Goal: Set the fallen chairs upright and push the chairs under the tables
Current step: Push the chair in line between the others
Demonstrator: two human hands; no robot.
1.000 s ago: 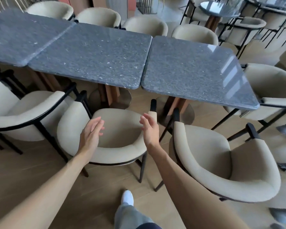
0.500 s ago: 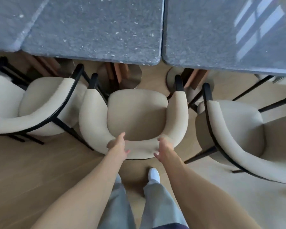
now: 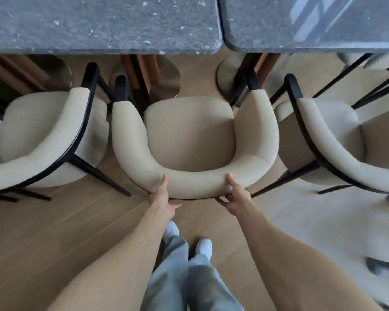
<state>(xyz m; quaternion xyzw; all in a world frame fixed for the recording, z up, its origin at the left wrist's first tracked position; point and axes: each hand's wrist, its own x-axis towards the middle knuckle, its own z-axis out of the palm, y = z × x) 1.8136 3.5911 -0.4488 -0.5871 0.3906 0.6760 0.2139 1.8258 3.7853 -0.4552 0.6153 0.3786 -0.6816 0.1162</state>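
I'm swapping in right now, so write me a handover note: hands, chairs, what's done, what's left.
Left hand and right hand both grip the curved backrest of the middle chair, thumbs on top.
The chair stands upright, facing the gap where the two tables meet; its seat is clear of the left table.
The left chair and right chair are upright, also not under.
Left: push all three under.

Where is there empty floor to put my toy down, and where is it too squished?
Bare floor lies left of the person's legs, behind the left chair. It is crowded between the middle chair and its neighbours, and under the tables.
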